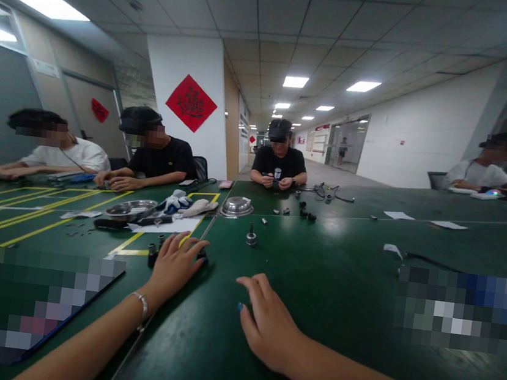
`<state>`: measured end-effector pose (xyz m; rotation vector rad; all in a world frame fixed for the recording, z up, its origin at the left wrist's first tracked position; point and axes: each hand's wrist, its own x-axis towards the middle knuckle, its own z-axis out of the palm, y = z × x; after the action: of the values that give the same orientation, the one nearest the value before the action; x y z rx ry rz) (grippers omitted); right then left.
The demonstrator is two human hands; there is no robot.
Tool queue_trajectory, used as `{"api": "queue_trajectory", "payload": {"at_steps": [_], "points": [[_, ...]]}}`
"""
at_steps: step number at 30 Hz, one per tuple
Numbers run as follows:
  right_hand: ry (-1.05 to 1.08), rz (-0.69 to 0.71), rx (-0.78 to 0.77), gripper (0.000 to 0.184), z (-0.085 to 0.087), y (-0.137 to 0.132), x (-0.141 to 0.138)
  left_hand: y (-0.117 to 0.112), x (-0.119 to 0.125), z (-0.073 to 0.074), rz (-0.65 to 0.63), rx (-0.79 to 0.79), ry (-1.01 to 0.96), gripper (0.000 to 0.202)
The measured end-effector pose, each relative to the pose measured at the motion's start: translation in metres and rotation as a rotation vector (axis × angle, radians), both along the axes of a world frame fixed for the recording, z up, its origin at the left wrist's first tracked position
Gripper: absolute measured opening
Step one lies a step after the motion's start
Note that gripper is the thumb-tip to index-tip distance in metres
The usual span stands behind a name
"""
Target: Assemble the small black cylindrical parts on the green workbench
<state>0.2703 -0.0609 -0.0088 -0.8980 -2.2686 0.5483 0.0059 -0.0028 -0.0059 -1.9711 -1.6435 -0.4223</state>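
Observation:
My left hand [173, 266] lies on the green table [325, 285], its fingers laid over small dark metal parts [153, 252] near a yellow floor-tape line; whether it grips one is hidden. A bracelet sits on that wrist. My right hand [267, 321] rests flat on the table to the right, fingers spread loosely and nothing in it. A small upright metal part [251, 235] stands a little beyond both hands.
Two steel bowls [236, 206] [131, 209], white gloves [187, 205] and a white sheet lie ahead left. Loose small parts [304, 211] and cables [327, 192] lie farther out. Several people sit around the table. Paper slips [398, 215] lie at right.

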Motion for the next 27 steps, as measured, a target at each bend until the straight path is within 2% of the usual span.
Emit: {"api": "queue_trajectory", "payload": {"at_steps": [4, 7, 14, 19, 24, 27], "points": [[-0.022, 0.01, 0.013, 0.039, 0.0, 0.0, 0.0, 0.006, -0.02, 0.001, 0.215, 0.035, 0.071, 0.038], [-0.026, 0.013, 0.023, 0.038, 0.0, 0.0, 0.0, 0.006, -0.023, 0.001, 0.333, 0.024, 0.017, 0.047], [-0.051, 0.014, 0.019, 0.035, 0.001, -0.001, 0.0, 0.011, -0.024, -0.004, 0.424, 0.133, -0.34, 0.063], [-0.066, 0.011, 0.024, 0.034, 0.003, -0.001, 0.0, 0.02, -0.04, -0.005, 0.425, 0.142, -0.615, 0.055], [-0.081, 0.012, 0.007, 0.032, 0.006, -0.003, 0.001, 0.022, -0.046, -0.002, 0.525, 0.11, -0.728, 0.056], [-0.089, 0.006, 0.018, 0.032, 0.005, -0.003, 0.001, 0.021, -0.045, 0.0, 0.575, 0.046, -0.739, 0.044]]}}
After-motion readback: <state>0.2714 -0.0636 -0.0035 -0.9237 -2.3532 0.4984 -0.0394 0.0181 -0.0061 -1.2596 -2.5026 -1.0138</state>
